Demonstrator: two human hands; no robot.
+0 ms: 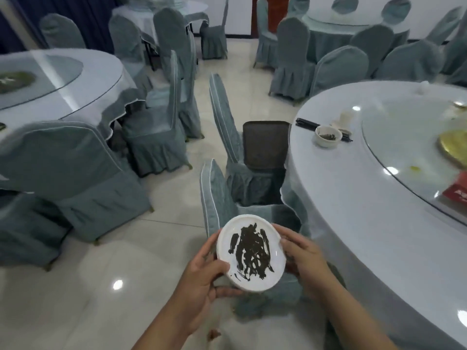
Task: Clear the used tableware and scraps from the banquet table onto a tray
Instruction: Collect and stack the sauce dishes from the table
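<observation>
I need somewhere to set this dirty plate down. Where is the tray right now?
In the head view, the dark tray sits on a covered chair at centre, just left of the banquet table and straight beyond the smeared plate.

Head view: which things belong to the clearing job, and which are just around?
Job: smeared plate held in left hand and right hand; dark tray on a chair; bowl with scraps, black chopsticks, white cup on banquet table.
Around: left table, far table, covered chair, red card on glass turntable.
</observation>
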